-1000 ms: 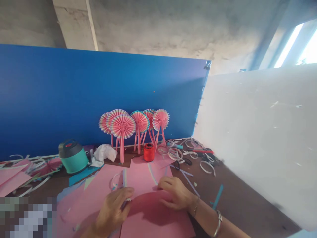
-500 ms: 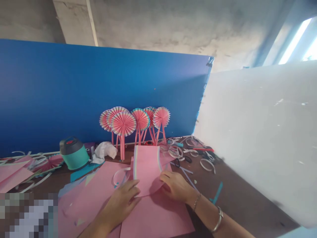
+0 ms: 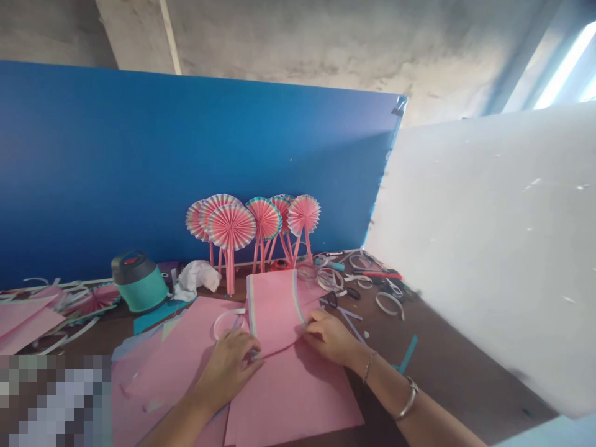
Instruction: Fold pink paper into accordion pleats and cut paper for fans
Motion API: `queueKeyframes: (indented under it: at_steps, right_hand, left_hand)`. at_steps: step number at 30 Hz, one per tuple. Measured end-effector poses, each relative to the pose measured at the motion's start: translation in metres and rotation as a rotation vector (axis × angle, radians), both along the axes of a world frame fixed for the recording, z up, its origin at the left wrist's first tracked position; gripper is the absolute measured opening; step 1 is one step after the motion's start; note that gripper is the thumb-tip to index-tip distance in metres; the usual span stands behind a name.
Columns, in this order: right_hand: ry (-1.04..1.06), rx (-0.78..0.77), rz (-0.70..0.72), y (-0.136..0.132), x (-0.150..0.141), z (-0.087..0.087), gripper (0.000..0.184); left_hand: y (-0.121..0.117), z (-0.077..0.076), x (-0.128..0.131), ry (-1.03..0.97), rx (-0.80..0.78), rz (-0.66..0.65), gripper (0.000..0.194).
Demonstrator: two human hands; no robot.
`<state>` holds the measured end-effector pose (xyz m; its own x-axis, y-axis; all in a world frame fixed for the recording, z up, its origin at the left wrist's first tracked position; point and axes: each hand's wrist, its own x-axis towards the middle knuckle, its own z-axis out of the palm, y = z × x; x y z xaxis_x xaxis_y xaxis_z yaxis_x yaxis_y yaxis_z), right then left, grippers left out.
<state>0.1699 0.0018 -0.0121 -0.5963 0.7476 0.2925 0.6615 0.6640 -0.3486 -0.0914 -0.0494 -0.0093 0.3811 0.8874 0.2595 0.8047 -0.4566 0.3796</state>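
Note:
A pink paper sheet [image 3: 272,307] with pale striped edges is curled up from the table, its far half standing upright. My left hand [image 3: 230,366] pinches its lower left edge with closed fingers. My right hand [image 3: 330,338] grips the lower right edge, fingers curled on the paper. Both hands rest over a larger flat pink sheet [image 3: 298,397] lying on the brown table [image 3: 447,366].
Several pink pleated paper fans on sticks [image 3: 254,226] lean against a blue board [image 3: 139,161]. A teal jar with a dark lid [image 3: 138,280], a crumpled white tissue [image 3: 198,276], paper strip rings and scissors [image 3: 367,282] lie behind. A white board [image 3: 488,242] stands to the right.
The pink sheet, flat a second ago, has been lifted and folded up toward the fans, hiding the red spool. Both hands moved slightly forward along its lower edge.

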Motion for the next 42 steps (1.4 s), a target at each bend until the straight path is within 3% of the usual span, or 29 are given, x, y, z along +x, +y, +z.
queueKeyframes:
  at_steps: [5, 8, 20, 30, 42]
  right_hand:
    - [0.218, -0.233, -0.021, 0.007, 0.003, -0.001, 0.013]
    - [0.23, -0.31, -0.044, 0.008, 0.004, 0.004, 0.018]
    - [0.135, -0.217, -0.151, 0.01, -0.001, -0.005, 0.017]
    - [0.096, -0.203, -0.208, 0.006, -0.006, -0.001, 0.016]
    - [0.08, -0.163, -0.173, 0.01, -0.005, -0.013, 0.014]
  left_hand:
    - [0.003, -0.004, -0.001, -0.042, 0.006, 0.002, 0.017]
    - [0.004, -0.006, -0.002, -0.067, -0.009, -0.004, 0.019]
    - [0.004, -0.006, 0.005, -0.001, -0.022, 0.155, 0.02]
    - [0.006, -0.006, 0.009, 0.057, -0.042, 0.206, 0.014]
    - [0.005, -0.004, 0.012, 0.09, -0.037, 0.226, 0.012]
